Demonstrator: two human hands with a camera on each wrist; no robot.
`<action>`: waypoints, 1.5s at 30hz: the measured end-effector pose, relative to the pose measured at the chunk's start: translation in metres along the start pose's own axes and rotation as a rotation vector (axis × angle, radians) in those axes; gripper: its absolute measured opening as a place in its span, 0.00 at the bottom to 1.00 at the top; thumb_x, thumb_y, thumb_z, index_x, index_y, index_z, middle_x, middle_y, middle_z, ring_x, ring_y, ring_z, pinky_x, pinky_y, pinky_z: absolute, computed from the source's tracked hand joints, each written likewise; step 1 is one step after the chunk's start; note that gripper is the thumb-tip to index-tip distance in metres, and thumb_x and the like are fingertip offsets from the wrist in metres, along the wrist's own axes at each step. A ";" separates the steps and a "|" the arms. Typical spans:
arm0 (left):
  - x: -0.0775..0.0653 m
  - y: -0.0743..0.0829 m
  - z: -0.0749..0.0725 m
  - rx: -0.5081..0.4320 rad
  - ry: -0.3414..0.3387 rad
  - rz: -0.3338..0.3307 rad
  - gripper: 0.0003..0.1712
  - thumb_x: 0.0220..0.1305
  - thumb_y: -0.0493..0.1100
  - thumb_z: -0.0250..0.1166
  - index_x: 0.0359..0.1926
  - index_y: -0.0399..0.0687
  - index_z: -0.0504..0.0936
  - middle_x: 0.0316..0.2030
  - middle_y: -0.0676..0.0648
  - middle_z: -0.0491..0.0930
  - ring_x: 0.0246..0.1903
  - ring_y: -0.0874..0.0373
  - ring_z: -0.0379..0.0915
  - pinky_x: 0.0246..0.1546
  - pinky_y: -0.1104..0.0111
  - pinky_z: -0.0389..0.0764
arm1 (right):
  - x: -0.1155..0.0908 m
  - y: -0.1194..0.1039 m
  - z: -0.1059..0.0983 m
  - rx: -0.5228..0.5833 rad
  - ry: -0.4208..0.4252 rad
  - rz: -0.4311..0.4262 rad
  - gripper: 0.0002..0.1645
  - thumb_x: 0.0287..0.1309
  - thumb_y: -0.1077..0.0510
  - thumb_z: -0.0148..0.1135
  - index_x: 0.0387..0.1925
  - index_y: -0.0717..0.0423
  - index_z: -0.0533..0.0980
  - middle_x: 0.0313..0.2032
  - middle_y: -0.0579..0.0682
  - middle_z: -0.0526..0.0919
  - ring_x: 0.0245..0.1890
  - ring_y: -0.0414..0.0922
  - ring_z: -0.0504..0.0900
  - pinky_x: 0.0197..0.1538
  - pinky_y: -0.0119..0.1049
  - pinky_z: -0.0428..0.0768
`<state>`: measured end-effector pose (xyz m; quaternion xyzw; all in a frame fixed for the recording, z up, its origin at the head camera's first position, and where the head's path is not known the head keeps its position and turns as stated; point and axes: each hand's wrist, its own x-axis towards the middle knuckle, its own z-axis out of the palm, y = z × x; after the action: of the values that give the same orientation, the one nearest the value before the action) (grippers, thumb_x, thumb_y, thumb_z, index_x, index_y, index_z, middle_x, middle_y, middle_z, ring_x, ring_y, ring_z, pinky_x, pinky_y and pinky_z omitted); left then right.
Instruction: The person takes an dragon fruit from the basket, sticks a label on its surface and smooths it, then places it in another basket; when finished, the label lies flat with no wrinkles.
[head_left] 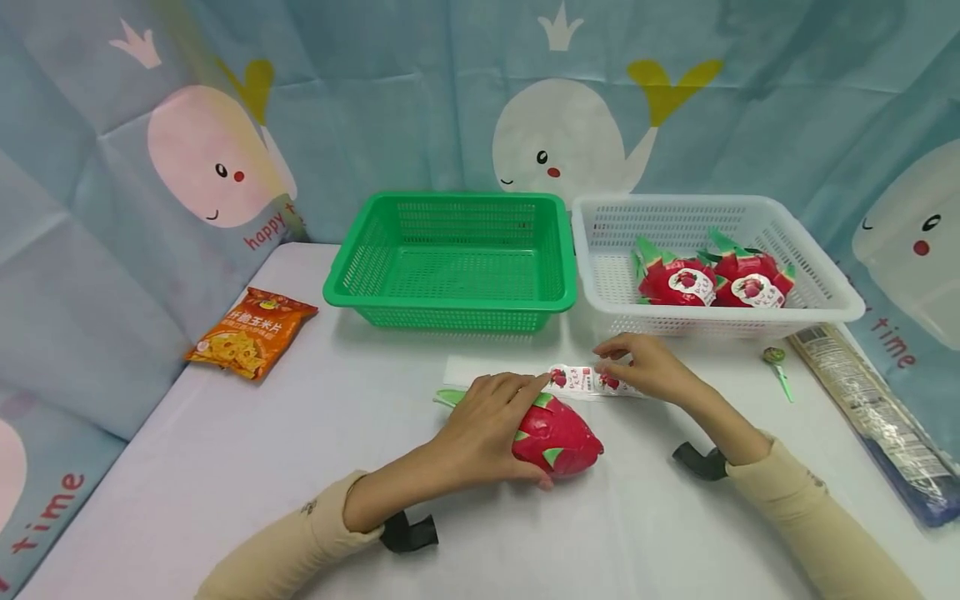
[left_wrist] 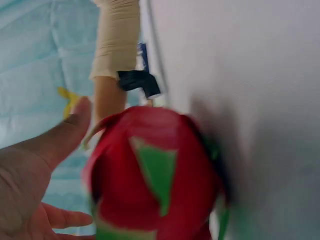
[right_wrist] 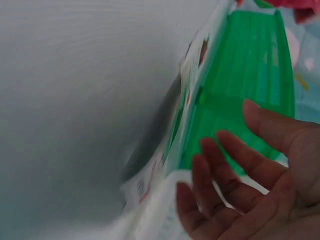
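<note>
A red dragon fruit (head_left: 566,435) with green scales lies on the white table. My left hand (head_left: 483,429) holds it from above, fingers over the far side and thumb at the near side. In the left wrist view the fruit (left_wrist: 187,165) is large and blurred beside that hand (left_wrist: 30,185). Behind the fruit lies a white strip of stickers (head_left: 572,379) printed with red fruit. Over the strip's right end hovers my right hand (head_left: 648,368), fingers loosely bent; whether it touches the strip is unclear. The right wrist view shows nothing in that hand (right_wrist: 270,185).
At the back stand a green basket (head_left: 450,312) and, to its right, a white basket (head_left: 720,317) holding two stickered dragon fruits (head_left: 671,279). An orange snack bag (head_left: 255,333) lies left. On the right are a lollipop (head_left: 776,358) and a long plastic package (head_left: 873,417).
</note>
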<state>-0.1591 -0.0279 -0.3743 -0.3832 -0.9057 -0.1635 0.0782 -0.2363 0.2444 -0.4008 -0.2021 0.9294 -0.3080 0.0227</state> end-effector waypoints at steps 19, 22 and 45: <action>0.015 -0.071 -0.043 -0.268 0.059 -0.233 0.17 0.62 0.46 0.60 0.49 0.42 0.80 0.48 0.45 0.81 0.51 0.50 0.75 0.50 0.57 0.75 | 0.021 -0.009 0.022 -0.202 -0.083 0.051 0.18 0.39 0.56 0.73 0.33 0.60 0.78 0.27 0.49 0.78 0.32 0.45 0.72 0.36 0.38 0.72; 0.017 -0.082 -0.041 -0.271 0.024 -0.224 0.17 0.62 0.44 0.60 0.49 0.41 0.79 0.48 0.44 0.81 0.50 0.49 0.76 0.50 0.56 0.75 | 0.021 -0.010 0.021 -0.183 -0.097 0.052 0.14 0.39 0.58 0.73 0.28 0.58 0.77 0.23 0.48 0.75 0.29 0.44 0.68 0.33 0.35 0.67; 0.062 -0.055 -0.040 -0.382 0.010 -0.002 0.07 0.61 0.42 0.61 0.36 0.45 0.84 0.34 0.50 0.85 0.39 0.62 0.78 0.42 0.67 0.78 | 0.001 -0.076 -0.038 0.022 -0.056 -0.185 0.21 0.43 0.59 0.72 0.39 0.54 0.70 0.29 0.45 0.80 0.30 0.40 0.77 0.34 0.30 0.78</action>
<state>-0.2416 -0.0367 -0.3331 -0.3893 -0.8581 -0.3347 0.0084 -0.2162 0.2095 -0.3258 -0.2957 0.9023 -0.3130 0.0224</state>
